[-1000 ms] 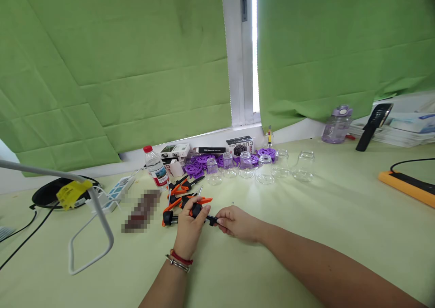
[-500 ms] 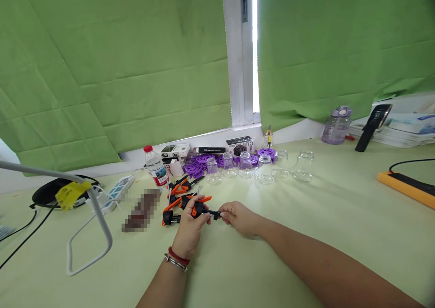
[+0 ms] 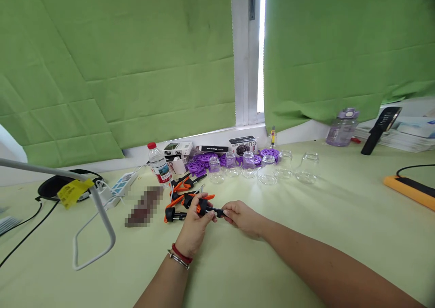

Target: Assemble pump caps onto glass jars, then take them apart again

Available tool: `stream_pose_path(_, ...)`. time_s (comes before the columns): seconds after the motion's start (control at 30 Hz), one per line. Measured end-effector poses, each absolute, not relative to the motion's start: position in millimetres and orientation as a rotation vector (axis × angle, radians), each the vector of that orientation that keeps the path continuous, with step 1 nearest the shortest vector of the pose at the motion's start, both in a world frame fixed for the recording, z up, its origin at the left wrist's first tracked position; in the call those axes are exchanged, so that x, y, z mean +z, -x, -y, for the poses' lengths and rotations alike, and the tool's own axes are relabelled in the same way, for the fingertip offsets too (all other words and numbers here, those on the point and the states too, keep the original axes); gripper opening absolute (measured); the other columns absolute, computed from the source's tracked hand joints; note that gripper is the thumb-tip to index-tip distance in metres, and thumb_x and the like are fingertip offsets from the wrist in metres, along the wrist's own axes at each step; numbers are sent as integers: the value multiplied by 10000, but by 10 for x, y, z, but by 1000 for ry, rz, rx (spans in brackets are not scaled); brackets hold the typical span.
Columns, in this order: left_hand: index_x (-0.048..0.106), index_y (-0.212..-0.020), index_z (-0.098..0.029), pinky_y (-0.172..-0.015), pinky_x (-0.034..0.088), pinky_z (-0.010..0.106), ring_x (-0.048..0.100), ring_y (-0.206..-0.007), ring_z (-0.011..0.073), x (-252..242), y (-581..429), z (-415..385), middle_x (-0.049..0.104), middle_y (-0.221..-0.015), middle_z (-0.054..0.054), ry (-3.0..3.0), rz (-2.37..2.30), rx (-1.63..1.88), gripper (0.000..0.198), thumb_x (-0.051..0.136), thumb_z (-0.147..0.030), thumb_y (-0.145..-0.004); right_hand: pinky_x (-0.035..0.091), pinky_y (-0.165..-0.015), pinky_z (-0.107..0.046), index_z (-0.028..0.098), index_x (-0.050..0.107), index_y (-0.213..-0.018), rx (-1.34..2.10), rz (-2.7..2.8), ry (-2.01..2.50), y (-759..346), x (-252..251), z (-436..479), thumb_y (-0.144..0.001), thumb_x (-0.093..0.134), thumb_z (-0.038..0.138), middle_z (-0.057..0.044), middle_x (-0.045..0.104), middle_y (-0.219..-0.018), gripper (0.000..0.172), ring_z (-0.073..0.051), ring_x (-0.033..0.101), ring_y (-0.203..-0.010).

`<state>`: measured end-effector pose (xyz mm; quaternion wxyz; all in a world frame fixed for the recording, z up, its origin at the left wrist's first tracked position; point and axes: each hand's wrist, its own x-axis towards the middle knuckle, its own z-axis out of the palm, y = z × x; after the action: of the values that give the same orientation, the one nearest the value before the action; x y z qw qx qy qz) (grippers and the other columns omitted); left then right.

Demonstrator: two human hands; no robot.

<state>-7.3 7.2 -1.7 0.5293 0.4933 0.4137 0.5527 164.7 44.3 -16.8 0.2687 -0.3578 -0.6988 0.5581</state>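
Note:
My left hand is closed around a black-and-orange piece with a black cap-like body and a narrow stem. The stem points right. My right hand pinches the far end of that stem between thumb and fingers, which partly hide it. Several similar black-and-orange pieces lie on the table just beyond and left of my left hand. Farther back, several clear glass jars stand in a row, and purple openwork plastic pieces lie behind them.
A red-capped water bottle and small boxes stand at the back. To the left are a power strip and a grey metal stand. A purple bottle, a black comb-like object and an orange-and-black device are at right.
The view has shifted slightly, so most things appear a little farther right. Both hands keep hold of the same piece, with only slight finger movement.

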Motion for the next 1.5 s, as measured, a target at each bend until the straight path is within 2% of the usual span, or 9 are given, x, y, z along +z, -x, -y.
stream_pose_path(0.17,428,-1200,-265,-730,471,304,542,-714,107,-7,82,-56,537,-930,6,-1211,-1021,1289,531,650,-205,-721,236,-478,-217,152,581,-755,1492,1903,966,-1626,-168,-415,-864,449,361,44,384,-573,271,-73,287,-485)
stream_pose_path(0.3,411,-1270,-278,-875,425,339,550,-931,167,6,95,-30,586,-1009,39,-1218,-1128,1347,557,630,-274,-757,226,-471,-209,152,560,-768,1623,1750,958,-1560,-145,-369,-851,474,395,51,371,-557,270,-72,277,-491)
stream_pose_path(0.4,464,-1253,-256,-1017,319,387,457,-1162,211,9,108,-18,555,-1188,77,-1281,-1228,1447,445,531,-393,-835,197,-457,-207,147,553,-768,1726,1649,963,-1504,-97,-314,-831,504,425,55,368,-545,290,-64,259,-477)
stream_pose_path(0.53,522,-1204,-235,-1119,169,370,264,-1334,192,65,105,21,411,-1379,56,-1419,-1299,1570,422,353,-475,-901,157,-445,-212,144,563,-786,1848,1526,942,-1462,-48,-254,-785,552,486,62,386,-543,343,-44,242,-443)
stream_pose_path(0.63,496,-1224,-236,-1132,152,366,237,-1352,184,145,85,67,391,-1396,50,-1480,-1199,1616,423,327,-466,-912,140,-447,-216,136,558,-760,1903,1455,814,-1467,-27,-238,-754,584,518,61,408,-545,383,-33,235,-431)
stream_pose_path(0.83,356,-1229,-243,-1102,219,448,332,-1310,200,193,49,98,424,-1356,101,-1334,-905,1769,361,324,-430,-923,174,-475,-212,177,485,-843,1980,1347,653,-1492,20,-220,-735,629,518,59,476,-582,386,-37,284,-452)
stream_pose_path(1.17,373,-998,-240,-1088,233,408,371,-1270,189,144,4,102,429,-1327,96,-1525,-1229,1825,236,329,-457,-917,197,-494,-227,177,462,-796,1937,1386,572,-1510,34,-217,-668,726,360,90,431,-549,346,-43,305,-468)
stream_pose_path(1.4,383,-1184,-237,-1097,201,401,286,-1312,200,123,-22,87,358,-1366,97,-1588,-1337,1748,356,360,-457,-906,202,-500,-225,177,449,-779,1959,1315,565,-1461,43,-166,-688,698,423,78,462,-562,362,-41,316,-464)
stream_pose_path(1.5,389,-1226,-251,-1093,200,405,310,-1291,200,101,1,40,382,-1339,84,-1634,-1344,1699,357,371,-418,-911,216,-496,-221,166,475,-793,1936,1253,599,-1455,24,-185,-698,686,424,57,506,-592,346,-36,335,-454)
